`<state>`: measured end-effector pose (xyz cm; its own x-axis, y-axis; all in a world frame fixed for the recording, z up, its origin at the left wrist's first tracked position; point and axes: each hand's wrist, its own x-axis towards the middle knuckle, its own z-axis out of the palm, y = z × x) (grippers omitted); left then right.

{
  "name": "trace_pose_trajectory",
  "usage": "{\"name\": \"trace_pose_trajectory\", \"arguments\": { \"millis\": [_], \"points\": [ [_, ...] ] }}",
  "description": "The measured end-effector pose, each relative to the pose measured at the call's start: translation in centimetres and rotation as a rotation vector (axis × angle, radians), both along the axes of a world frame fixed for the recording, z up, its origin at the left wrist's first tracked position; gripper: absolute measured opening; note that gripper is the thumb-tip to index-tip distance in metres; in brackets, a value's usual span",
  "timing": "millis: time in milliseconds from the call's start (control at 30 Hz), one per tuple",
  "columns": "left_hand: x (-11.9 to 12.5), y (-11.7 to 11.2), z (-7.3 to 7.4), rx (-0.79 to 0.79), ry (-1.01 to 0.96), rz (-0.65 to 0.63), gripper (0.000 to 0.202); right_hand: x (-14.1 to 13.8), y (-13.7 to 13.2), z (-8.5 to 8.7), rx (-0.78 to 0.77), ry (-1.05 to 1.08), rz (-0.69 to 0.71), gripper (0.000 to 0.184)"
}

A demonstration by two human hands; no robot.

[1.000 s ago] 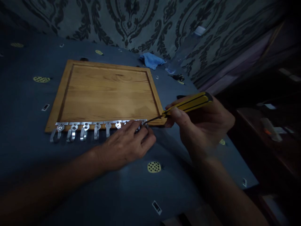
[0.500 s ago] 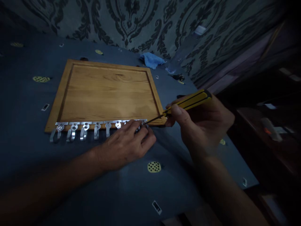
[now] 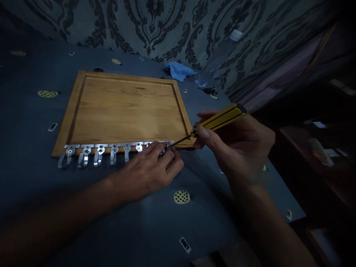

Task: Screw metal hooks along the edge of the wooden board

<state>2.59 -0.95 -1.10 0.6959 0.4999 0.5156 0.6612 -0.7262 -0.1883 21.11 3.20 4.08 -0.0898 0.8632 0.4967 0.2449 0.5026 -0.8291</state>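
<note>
A framed wooden board lies flat on the table, and along its near edge runs a metal hook rail with several silver hooks hanging over the side. My left hand rests on the right part of the rail, its fingers curled down on it and covering some of the hooks. In my right hand is a yellow and black screwdriver, held at a slant. The screwdriver's tip meets the rail's right end beside my left fingertips; the screw there is too small to make out.
A blue patterned cloth covers the table. Behind the board are a crumpled blue rag, a clear plastic bottle and a small dark object. Patterned wallpaper rises at the back. Dark furniture stands beyond the table's right edge.
My right hand has turned slightly on the screwdriver, its fingers spreading a little and the handle shifting slightly left. My left hand keeps its place on the rail.
</note>
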Motion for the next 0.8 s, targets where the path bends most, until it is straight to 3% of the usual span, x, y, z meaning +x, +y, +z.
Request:
{"name": "trace_pose_trajectory", "arguments": {
  "millis": [667, 800],
  "points": [
    [0.1, 0.1, -0.1, -0.001, -0.023, -0.017, 0.020, -0.4, -0.4, -0.7, 0.105, -0.090, -0.088, 0.024],
    [0.0, 0.1, 0.0, -0.008, -0.015, -0.016, 0.020, -0.4, -0.2, -1.1, 0.186, -0.033, -0.140, 0.016]
  ]
}}
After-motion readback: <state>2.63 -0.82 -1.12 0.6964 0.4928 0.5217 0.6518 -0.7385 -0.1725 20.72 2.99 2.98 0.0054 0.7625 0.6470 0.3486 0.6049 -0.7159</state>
